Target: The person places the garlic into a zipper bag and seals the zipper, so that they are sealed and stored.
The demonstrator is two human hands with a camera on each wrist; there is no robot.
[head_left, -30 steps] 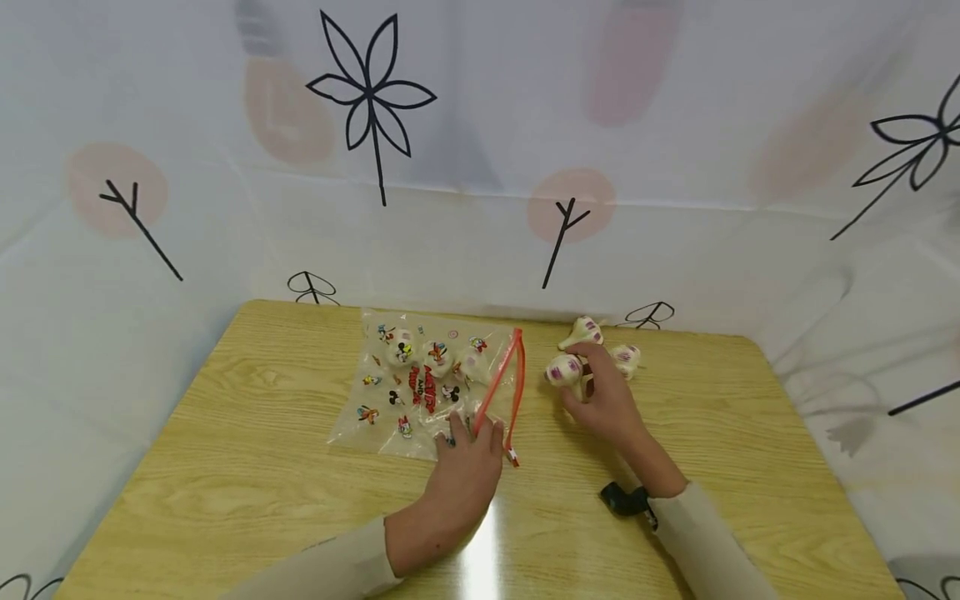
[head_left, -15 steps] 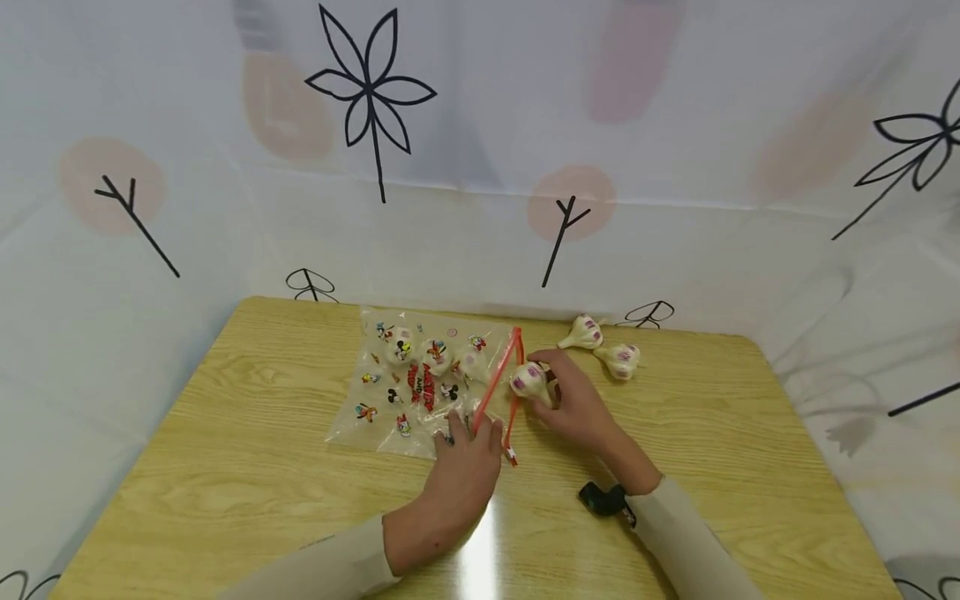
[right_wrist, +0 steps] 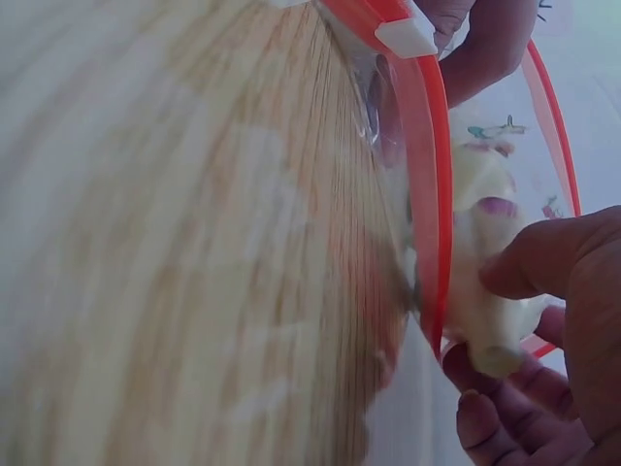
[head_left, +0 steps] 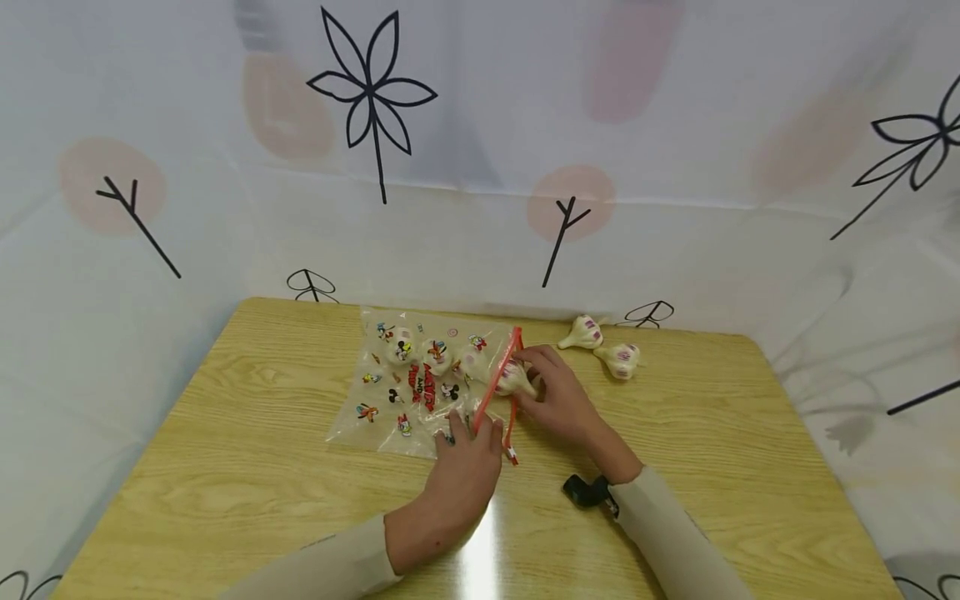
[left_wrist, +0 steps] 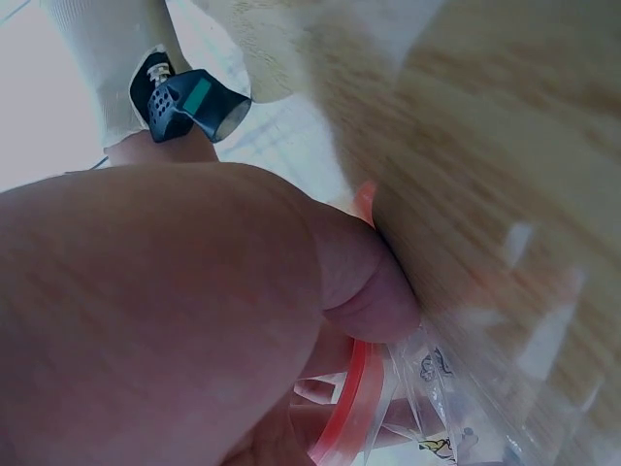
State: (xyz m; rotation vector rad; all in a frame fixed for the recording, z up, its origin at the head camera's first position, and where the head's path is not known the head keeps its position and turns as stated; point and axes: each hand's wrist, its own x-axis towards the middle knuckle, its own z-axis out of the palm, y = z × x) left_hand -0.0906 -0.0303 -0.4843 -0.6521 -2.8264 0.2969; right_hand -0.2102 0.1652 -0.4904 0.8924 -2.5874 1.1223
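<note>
A clear zip bag (head_left: 382, 392) with cartoon prints and a red zip edge lies flat on the table, several garlic bulbs (head_left: 401, 347) inside. My left hand (head_left: 463, 471) holds the bag's mouth at its near side; in the left wrist view the thumb (left_wrist: 374, 301) lies against the plastic by the zip. Between thumb and fingers, my right hand (head_left: 558, 400) grips another garlic bulb (head_left: 513, 379) at the opening. The right wrist view has this garlic bulb (right_wrist: 480, 257) between the parted red edges (right_wrist: 429, 175), stem toward my fingers.
Two more garlic bulbs, one (head_left: 583, 332) at the back edge and one (head_left: 620, 361) nearer, lie right of the bag. The wooden table (head_left: 247, 417) meets a patterned cloth (head_left: 465, 242) behind. A black device (head_left: 585, 492) sits at my right wrist.
My right hand has carried the garlic bulb leftward from beside the two loose ones into the bag's mouth. My left hand has stayed at the bag's edge.
</note>
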